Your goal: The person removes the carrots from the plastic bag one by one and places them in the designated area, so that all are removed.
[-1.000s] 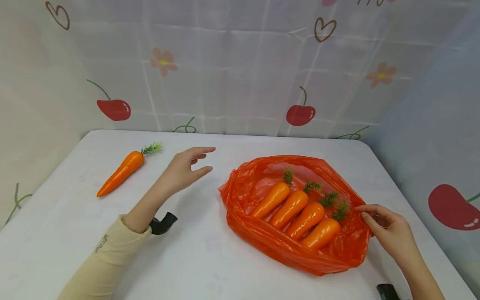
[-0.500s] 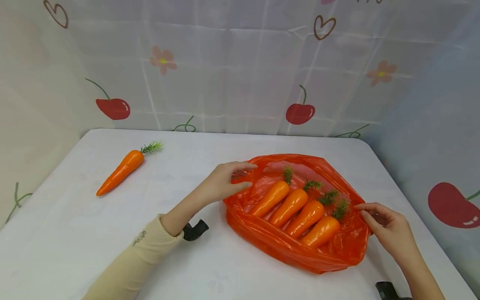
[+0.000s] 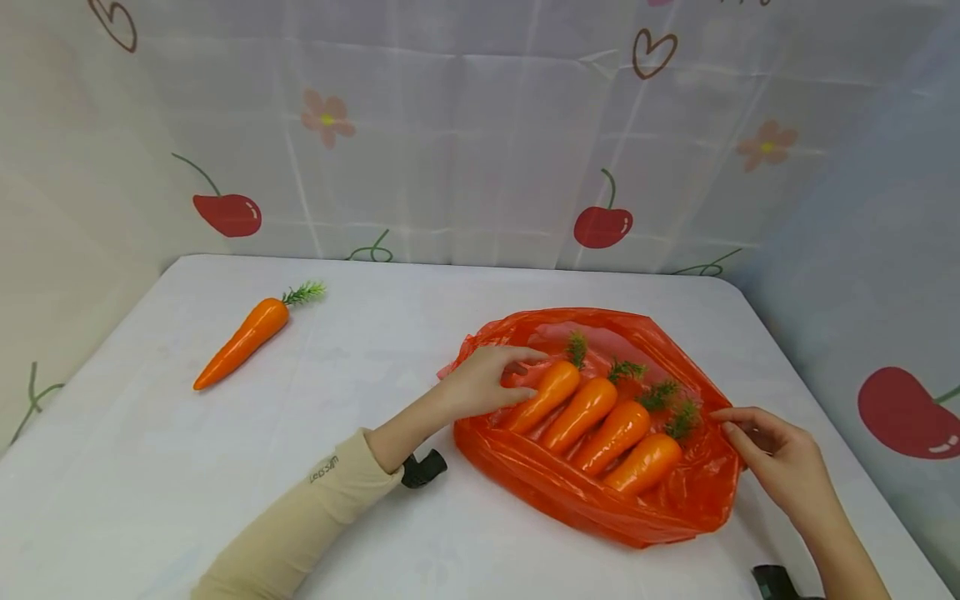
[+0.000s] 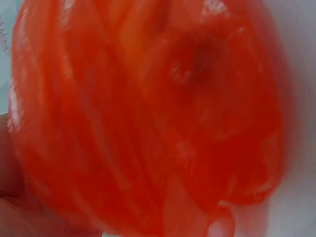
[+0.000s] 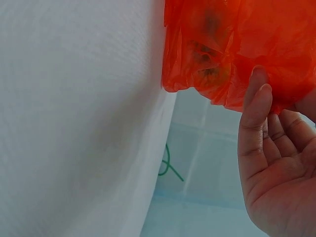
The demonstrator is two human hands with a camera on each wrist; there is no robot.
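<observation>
A red plastic bag (image 3: 570,508) lies with its mouth spread, and several orange carrots (image 3: 581,414) with green tops rest side by side in it. My left hand (image 3: 483,383) reaches over the bag's left rim, thumb and fingers apart, beside the leftmost carrot (image 3: 549,393). Whether its fingertips touch that carrot, I cannot tell. The left wrist view is filled by the bag's blurred side (image 4: 148,128). At the bag's right rim, my right hand (image 3: 783,458) pinches the plastic; its fingers and thumb at the bag's edge also show in the right wrist view.
One more carrot (image 3: 243,343) lies alone on the left part of the white table (image 3: 360,333), its green top pointing to the back right. Behind the table hangs a pale curtain (image 3: 450,150) printed with cherries, flowers and hearts.
My left hand has moved right, from above the bare table to over the bag's left side, near the leftmost carrot. The right hand has stayed at the bag's rim.
</observation>
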